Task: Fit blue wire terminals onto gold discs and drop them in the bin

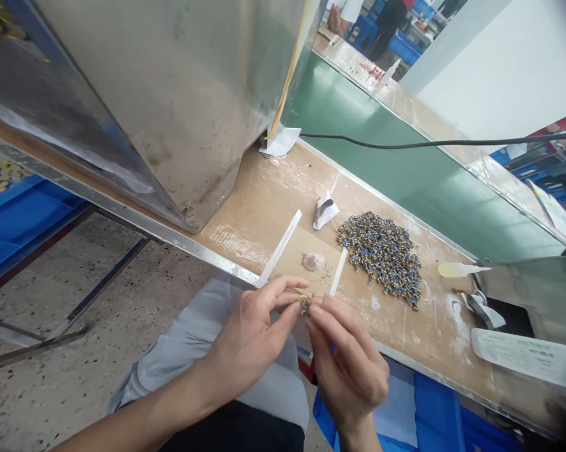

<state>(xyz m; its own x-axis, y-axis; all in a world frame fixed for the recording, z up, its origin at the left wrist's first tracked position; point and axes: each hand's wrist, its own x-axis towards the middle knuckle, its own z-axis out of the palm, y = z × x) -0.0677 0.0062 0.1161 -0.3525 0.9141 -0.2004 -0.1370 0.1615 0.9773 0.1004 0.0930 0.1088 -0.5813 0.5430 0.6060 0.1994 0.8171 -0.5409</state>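
Note:
My left hand (257,329) pinches a small gold-and-blue metal piece (303,304) between thumb and fingers. The fingertips of my right hand (343,351) close on the same piece from the other side; its remaining fingers are curled. Its exact kind is too small to make out. Just beyond my fingers, a small clear dish (313,260) with pale contents sits on a brown board (294,251) edged with white tape. Tiny loose bits (326,274) lie beside the dish. To the right spreads a heap of small gold-and-blue metal pieces (381,254).
A large metal box (183,94) stands at the left of the bench. Behind the heap runs a green partition (358,119) with a black cable (405,145). A yellowish dropper bottle (457,270) and a white plastic case (522,355) lie right. Blue bins (433,408) are below.

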